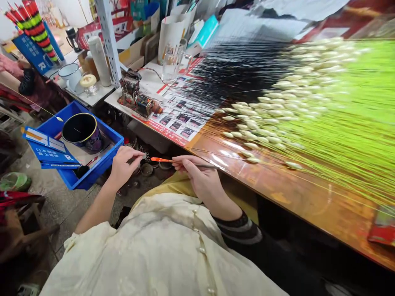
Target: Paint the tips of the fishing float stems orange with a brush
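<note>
head | left hand (125, 166) pinching white-tipped tool (138, 157) | right hand (200, 176) pinching orange-tipped rod (162, 159) | blue crate (92, 174) beside left | table edge (234, 176) ahead

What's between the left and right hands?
In the head view, a thin orange stick, pinched by the right hand, reaches toward the left hand, above small round tins.

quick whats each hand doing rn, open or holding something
Left hand: closed, pinching a small thin tool, type unclear.
Right hand: closed, holding an orange-tipped fishing float.
</note>
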`<control>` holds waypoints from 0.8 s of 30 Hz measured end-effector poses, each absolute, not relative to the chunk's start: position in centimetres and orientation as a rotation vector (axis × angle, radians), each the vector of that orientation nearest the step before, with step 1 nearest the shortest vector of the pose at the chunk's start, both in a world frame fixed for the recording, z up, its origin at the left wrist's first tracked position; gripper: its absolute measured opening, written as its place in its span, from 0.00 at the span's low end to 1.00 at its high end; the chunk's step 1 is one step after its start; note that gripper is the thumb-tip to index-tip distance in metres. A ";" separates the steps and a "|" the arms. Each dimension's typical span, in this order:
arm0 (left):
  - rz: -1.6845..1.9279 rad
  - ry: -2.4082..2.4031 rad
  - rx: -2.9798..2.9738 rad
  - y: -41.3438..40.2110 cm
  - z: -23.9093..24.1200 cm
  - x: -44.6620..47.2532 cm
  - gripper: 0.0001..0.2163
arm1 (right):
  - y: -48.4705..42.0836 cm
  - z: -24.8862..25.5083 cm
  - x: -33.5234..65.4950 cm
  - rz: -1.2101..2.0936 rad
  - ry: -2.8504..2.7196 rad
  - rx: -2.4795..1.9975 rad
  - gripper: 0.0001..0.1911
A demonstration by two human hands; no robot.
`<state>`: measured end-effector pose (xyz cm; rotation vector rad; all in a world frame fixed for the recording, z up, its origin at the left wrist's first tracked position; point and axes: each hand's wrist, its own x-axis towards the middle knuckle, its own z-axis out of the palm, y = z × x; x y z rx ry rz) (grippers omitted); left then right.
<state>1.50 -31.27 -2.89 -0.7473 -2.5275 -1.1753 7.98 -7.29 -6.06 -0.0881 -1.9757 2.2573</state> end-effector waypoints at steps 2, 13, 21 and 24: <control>-1.186 -2.546 -0.750 -31.3 -3.4 1.4 0.06 | -7.6 -6.1 7.9 2.255 -2.004 -0.089 0.15; -1.186 -2.576 -0.785 -30.9 -5.2 0.7 0.05 | -8.1 -6.3 7.9 2.262 -2.018 -0.126 0.14; -1.179 -2.501 -0.840 -30.5 -5.4 0.8 0.05 | -8.0 -6.5 8.0 2.279 -2.006 -0.132 0.14; -1.164 -2.487 -0.843 -30.6 -5.5 0.7 0.06 | -7.9 -6.6 8.1 2.271 -2.017 -0.135 0.15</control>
